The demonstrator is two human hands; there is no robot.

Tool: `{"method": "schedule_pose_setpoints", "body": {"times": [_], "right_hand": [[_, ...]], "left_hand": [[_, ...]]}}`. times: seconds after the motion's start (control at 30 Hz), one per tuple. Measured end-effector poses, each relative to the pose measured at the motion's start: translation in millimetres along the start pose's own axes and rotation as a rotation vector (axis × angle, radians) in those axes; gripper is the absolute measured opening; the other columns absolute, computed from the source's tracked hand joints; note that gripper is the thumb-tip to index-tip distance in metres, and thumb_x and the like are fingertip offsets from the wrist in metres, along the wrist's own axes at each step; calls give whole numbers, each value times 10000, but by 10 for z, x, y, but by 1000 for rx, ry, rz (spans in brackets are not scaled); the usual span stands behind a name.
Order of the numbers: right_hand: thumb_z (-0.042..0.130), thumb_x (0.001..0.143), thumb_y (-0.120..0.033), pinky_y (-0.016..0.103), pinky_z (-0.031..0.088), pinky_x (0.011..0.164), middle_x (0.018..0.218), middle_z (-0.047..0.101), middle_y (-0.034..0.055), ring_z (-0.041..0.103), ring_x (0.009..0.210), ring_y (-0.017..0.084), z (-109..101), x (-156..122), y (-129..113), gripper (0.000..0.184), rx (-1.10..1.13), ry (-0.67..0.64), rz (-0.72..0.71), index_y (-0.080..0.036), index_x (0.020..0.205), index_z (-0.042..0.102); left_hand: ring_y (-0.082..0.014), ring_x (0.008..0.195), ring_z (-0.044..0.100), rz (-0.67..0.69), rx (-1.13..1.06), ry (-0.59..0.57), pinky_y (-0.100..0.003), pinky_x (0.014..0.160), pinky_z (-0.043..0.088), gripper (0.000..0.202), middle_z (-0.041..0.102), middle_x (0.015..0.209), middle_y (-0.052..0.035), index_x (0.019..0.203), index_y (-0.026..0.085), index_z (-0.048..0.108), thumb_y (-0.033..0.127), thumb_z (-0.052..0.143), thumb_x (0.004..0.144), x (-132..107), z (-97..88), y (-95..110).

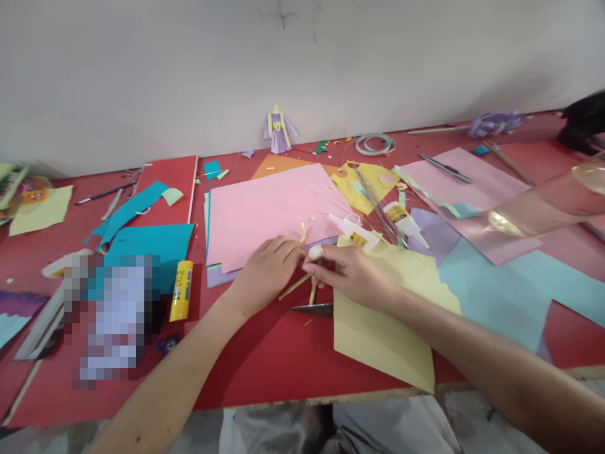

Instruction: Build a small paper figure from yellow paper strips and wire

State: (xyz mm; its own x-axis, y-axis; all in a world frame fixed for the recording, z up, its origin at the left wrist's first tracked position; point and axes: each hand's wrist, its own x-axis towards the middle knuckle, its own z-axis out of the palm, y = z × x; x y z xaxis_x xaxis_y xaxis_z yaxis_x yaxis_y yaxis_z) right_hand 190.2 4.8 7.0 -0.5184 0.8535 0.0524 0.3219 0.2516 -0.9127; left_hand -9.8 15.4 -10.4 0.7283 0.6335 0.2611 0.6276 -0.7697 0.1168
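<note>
Over the red table (265, 359), my left hand (270, 271) and my right hand (347, 272) meet with fingertips pinched together. A thin, curled pale yellow paper strip (303, 233) rises from between them; its lower end is hidden by the fingers. White wrapping covers one fingertip of my right hand. Just below the hands lie a narrow yellow paper piece (293, 287) and a shorter one (312, 294). A dark pointed metal blade (314, 309) pokes out beside the pale yellow sheet (385, 343), which lies under my right forearm.
Pink sheets (269, 208) are stacked beyond my hands. Glue bottles (401, 217) and thin wires lie to the right. A yellow glue stick (181, 291) stands left, near blue paper (146, 243). A small paper dress figure (278, 131) leans against the wall; a clear bottle (543, 205) is at right.
</note>
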Motion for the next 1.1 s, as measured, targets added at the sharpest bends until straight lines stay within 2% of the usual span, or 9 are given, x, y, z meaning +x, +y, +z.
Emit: {"method": "schedule_pose_setpoints", "body": {"times": [1.1], "right_hand": [[541,936,-304,223,469,607,666,669,-10,630,601,109,2,-13,37,217,-27,-5,-4,-199,746,543]], "left_hand": [[-231,1052,550,16,52,-23,-377,908,463,165,628,1082,-100,1074,123,553,189,429,987,-10,-39,3]]}}
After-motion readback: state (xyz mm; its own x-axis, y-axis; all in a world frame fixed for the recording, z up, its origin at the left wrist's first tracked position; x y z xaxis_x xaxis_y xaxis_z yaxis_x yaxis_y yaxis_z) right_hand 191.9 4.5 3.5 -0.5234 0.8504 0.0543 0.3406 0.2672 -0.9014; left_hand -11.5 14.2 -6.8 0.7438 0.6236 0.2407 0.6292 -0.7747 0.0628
